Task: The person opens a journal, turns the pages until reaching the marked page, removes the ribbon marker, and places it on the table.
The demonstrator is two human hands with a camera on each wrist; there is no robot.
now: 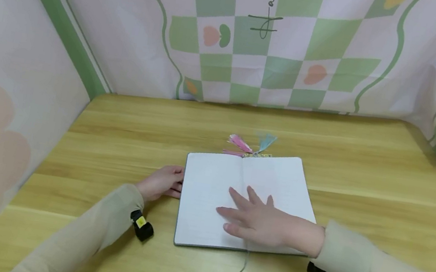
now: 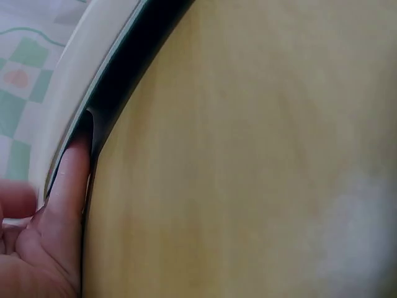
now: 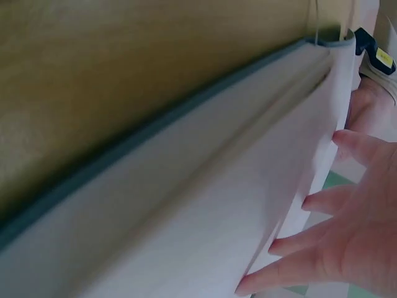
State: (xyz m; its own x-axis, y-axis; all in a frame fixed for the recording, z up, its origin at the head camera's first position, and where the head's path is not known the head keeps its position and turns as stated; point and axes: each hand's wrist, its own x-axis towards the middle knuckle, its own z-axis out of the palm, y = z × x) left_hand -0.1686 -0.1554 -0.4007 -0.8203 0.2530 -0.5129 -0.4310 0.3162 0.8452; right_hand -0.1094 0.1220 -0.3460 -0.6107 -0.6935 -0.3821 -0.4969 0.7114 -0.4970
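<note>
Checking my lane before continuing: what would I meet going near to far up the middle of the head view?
Grey ribbon bookmark's loose end → open notebook → pink and blue tassels → green-and-white checked cloth.

Clock positions: from the notebook [image 1: 210, 187], head view. Notebook: white pages, faint ruled lines; dark grey-green cover edge. Ribbon [image 1: 246, 260], 6 o'clock: grey-green. Tassels, 12 o'clock: one pink [image 1: 240, 142], one light blue [image 1: 267, 142]. Table [image 1: 129, 131]: yellow-brown, wood grain. Curtain [image 1: 250, 69], 12 o'clock: white, with green-and-white checks and peach hearts. Side cloth [image 1: 0, 49], 9 to 10 o'clock: white, pale peach flower, green stripe. Sleeves [image 1: 92, 225], 8 and 4 o'clock: plain beige.
</note>
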